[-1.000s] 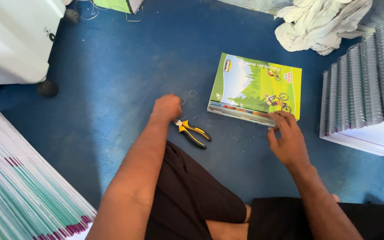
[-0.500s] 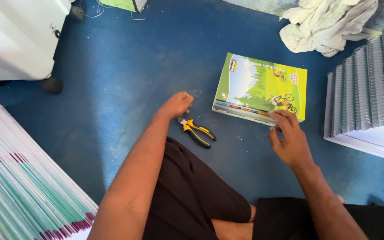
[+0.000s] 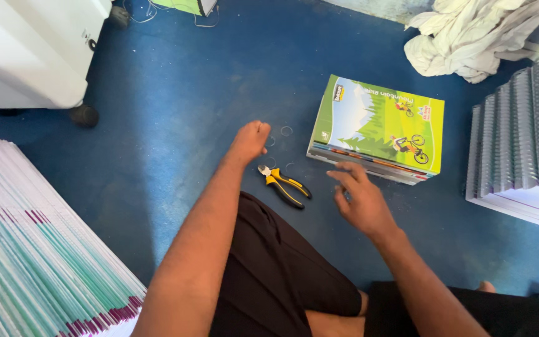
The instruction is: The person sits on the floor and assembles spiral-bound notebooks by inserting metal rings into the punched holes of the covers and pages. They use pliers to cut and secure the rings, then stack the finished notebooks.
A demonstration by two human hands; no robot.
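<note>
I sit on a blue floor (image 3: 176, 125). My left hand (image 3: 250, 140) rests on it as a loose fist, fingers curled, just above yellow-handled pliers (image 3: 284, 185) that lie free on the floor. Small wire rings (image 3: 286, 131) are scattered by its knuckles. My right hand (image 3: 362, 200) hovers with fingers spread, holding nothing, close to the near edge of a stack of green-covered booklets (image 3: 378, 128) showing a cyclist picture.
A fanned pile of booklets with teal and maroon edges (image 3: 38, 262) fills the lower left. Spiral-bound stacks (image 3: 522, 156) stand at the right. A white machine on a castor (image 3: 26, 56) is at upper left, crumpled cloth (image 3: 469, 37) at upper right.
My right hand has drawn back from the booklet stack's edge toward the left and its fingers have spread. My left hand stays near the pliers.
</note>
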